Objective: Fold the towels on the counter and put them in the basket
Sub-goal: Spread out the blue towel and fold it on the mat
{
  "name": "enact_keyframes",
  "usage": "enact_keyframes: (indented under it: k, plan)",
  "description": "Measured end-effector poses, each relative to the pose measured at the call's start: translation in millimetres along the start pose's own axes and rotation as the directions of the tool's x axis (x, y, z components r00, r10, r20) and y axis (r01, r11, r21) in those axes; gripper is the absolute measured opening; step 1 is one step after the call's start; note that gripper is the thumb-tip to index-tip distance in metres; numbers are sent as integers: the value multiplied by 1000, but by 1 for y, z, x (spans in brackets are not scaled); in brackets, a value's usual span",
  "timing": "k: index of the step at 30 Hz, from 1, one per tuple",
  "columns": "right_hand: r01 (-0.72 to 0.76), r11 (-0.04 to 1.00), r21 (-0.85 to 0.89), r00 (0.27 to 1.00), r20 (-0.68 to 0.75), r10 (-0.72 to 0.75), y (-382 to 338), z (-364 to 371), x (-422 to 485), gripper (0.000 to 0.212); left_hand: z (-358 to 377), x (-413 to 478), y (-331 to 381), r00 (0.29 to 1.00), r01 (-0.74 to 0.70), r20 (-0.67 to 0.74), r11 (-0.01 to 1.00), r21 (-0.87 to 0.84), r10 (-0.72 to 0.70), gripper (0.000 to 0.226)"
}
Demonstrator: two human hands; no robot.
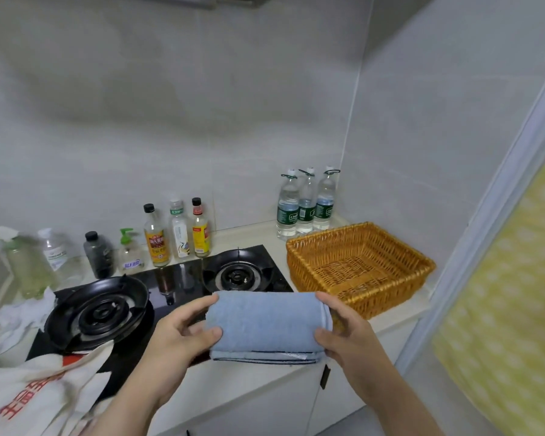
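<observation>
- Towel [266, 325], blue and folded into a thick oblong, is held level at the front edge of the bench [279, 256], with the stove [177, 278] behind and to its left and the basket [359, 269] to its right.
- I cannot tell whether its underside rests on the bench or hangs just above it.
- Left hand [177, 338] pinches the towel's left end, fingers curled over the top and thumb pressed to the near side.
- Right hand [346, 338] pinches the right end the same way, fingers over the top and thumb on the near face.
- Basket is orange wicker and stands at the bench's right end, just beside the stove.
- White cloth [38, 391] with red print lies crumpled at the lower left, draped over the stove's near corner.
- Three water bottles [306, 202] stand in the corner behind the basket.
- Sauce bottles [178, 231] line the wall behind the stove.
</observation>
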State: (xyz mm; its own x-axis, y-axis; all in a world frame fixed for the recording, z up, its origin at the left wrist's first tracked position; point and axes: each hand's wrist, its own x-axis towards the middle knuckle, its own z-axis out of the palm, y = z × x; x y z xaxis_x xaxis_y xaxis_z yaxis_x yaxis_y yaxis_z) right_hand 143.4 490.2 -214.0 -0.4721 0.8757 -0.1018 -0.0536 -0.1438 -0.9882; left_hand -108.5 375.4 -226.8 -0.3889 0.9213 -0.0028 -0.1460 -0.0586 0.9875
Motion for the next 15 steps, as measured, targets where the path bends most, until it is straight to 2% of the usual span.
enact_keyframes:
  k: [2, 5, 8, 10, 15]
  plan:
    - [-8, 1000, -1, 1000, -7, 8, 0, -15, 22, 54, 12, 24, -6, 1000, 16, 19, 1000, -1, -16, 82]
    - [-19, 1000, -5, 999, -47, 18, 3, -37, 65, 54, 28, 68, -19, 999, 32, 4, 999, -29, -32, 63]
    - [-45, 998, -37, 996, -73, 42, 3, -59, 111, 54, 41, 112, -34, 998, 67, 0, 996, -57, -67, 67]
    - [-61, 995, -79, 995, -84, 54, 2, -74, 143, 56, 50, 142, -45, 996, 92, -13, 993, -69, -93, 60]
    - [-90, 991, -101, 994, -72, 83, -4, -109, 204, 54, 83, 203, -59, 988, 157, 12, 983, -91, -157, 67]
